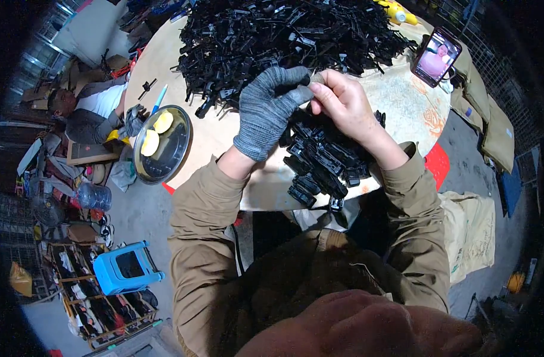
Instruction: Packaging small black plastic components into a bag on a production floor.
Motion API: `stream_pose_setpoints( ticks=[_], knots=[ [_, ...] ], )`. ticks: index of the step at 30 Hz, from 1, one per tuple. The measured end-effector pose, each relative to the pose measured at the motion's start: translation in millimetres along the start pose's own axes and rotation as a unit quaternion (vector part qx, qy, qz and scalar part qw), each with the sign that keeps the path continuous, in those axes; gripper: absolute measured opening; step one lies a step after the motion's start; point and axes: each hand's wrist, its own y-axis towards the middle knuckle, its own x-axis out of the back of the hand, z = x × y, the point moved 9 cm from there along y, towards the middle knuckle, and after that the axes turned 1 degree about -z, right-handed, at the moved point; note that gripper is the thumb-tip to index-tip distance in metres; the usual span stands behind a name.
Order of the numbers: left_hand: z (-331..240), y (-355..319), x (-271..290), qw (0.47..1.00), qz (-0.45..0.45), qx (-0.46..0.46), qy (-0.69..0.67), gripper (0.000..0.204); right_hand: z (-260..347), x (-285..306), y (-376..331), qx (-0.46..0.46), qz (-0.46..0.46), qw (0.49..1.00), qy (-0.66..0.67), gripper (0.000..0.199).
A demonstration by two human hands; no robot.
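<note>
1. Hands: L hand (269, 110) (grey knit glove) & R hand (346, 104) (bare) meet at fingertips above round tbl (215, 140).
2. L grip: narrow, thumb & fingers drawn in twd R fingertips; can't tell if anything's pinched, too small.
3. R grip: narrow too, thumb close to index; can't tell what, if anything, is btwn them.
4. Black parts: big heap (289, 41) on far side of tbl, just beyond hands; smaller pile (325, 157) nr person, below hands & btwn forearms. Loose part (146, 88) lies apart, far L.
5. Tbl, L side: dark round tray (173, 152) w/ two yellow pcs (163, 122), pale inside; blue pen (160, 98) just beside.
6. Tbl, R side: phone (436, 58), tilted, screen lit; yellow bottle (394, 11) at far edge.
7. Co-worker (96, 107) at L, gloved hand (134, 121) by tray rim.
8. Floor: blue plastic item (120, 271) L, pale sack (468, 232) R.
</note>
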Motion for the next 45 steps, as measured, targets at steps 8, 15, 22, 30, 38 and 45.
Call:
stream_pose_setpoints(
  ticks=[8,15,22,30,38,45],
  knots=[
    [-4,-5,-3,0.998,-0.009,-0.062,0.016,0.023,-13,-8,-3,-0.124,0.063,0.983,0.118,0.019],
    [-1,8,-2,0.958,0.009,0.062,-0.281,0.037,6,23,2,0.020,-0.045,0.996,-0.070,0.015],
    [10,-2,-16,0.958,0.110,0.158,-0.213,0.035,12,21,0,0.045,-0.026,0.998,0.036,0.015],
    [-5,-9,-34,0.977,0.171,0.062,-0.112,0.055,-1,17,4,-0.027,-0.026,0.999,0.031,0.017],
    [7,1,-11,0.990,0.066,0.076,-0.099,0.035,-8,4,3,-0.059,0.050,0.993,0.089,0.017],
    [10,0,-9,0.995,0.054,0.045,-0.070,0.028,-8,-1,3,-0.014,0.077,0.996,0.032,0.018]
  ],
)
